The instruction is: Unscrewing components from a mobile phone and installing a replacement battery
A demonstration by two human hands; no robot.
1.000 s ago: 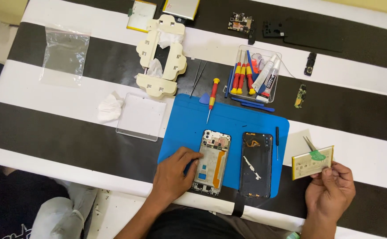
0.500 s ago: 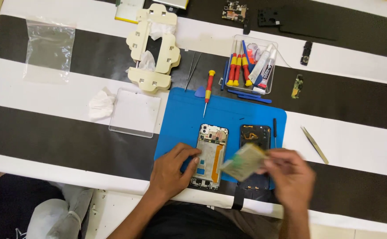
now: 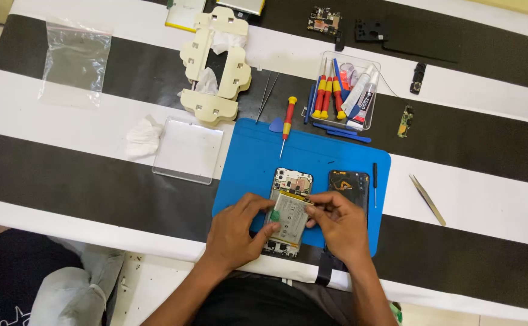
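An opened phone [image 3: 292,181] lies on a blue work mat [image 3: 312,160] near the table's front edge. A flat silver-green battery [image 3: 288,216] rests over the phone's body. My left hand [image 3: 236,232] grips the battery's left edge, thumb beside a green tab. My right hand [image 3: 336,223] pinches the battery's right edge from the other side. The phone's black back cover [image 3: 349,184] lies just right of the phone, partly under my right hand.
A red-yellow screwdriver [image 3: 287,124] lies on the mat's top edge. A clear tray [image 3: 345,90] holds screwdrivers and glue tubes. Tweezers [image 3: 428,199] lie at the right. A cream clamp jig [image 3: 215,63], clear plate [image 3: 188,150], tissue [image 3: 143,137] and plastic bag [image 3: 73,57] sit left.
My right hand carried the battery from the right of the mat over to the phone. Both hands now hold it over the phone body. The tweezers stayed on the table.
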